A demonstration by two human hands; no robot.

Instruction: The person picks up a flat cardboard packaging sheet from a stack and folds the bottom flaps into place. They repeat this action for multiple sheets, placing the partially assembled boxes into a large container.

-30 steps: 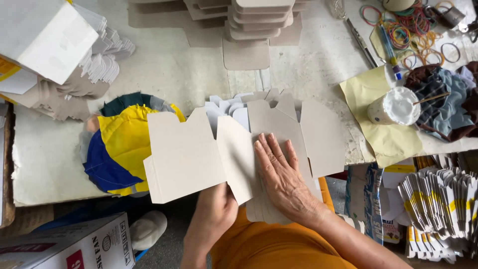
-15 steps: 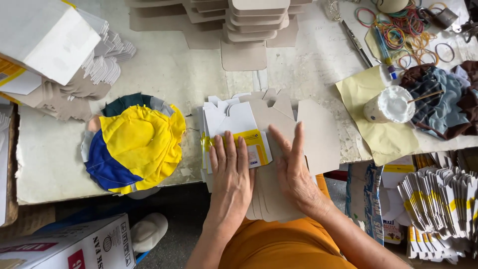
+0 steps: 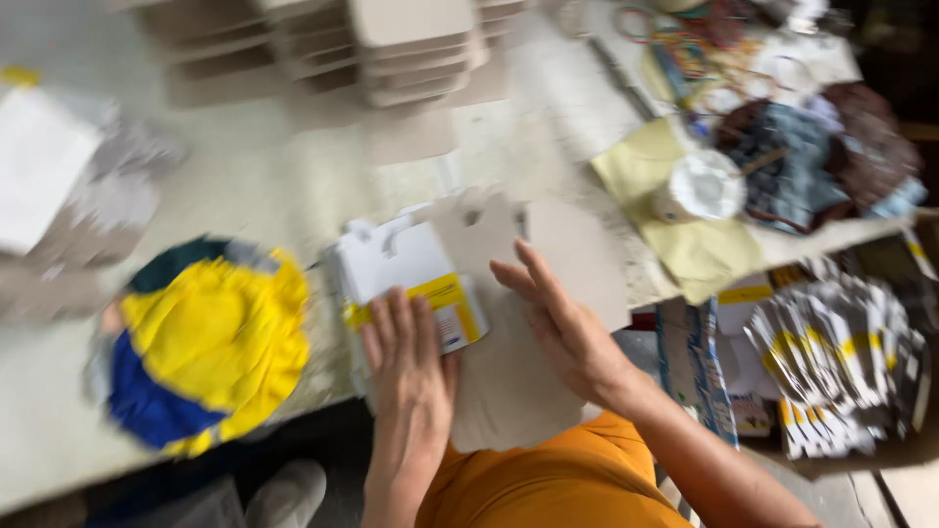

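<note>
Folding is under way: left hand (image 3: 409,354) flat on the white-and-yellow carton blank (image 3: 416,279), right hand (image 3: 562,328) open on the grey flap (image 3: 509,381), neither gripping; pressing the crease likely comes next.

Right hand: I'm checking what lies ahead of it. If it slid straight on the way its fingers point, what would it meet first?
The right hand lies flat on the grey die-cut cardboard blank, fingers pointing up-left. Going on, it would probably meet the white folded carton with a yellow band under the left hand; blur leaves this uncertain.

whole view motion-blurred | cardboard stacks (image 3: 411,49) cut off at top | shoe (image 3: 284,494), probably, cut off below
</note>
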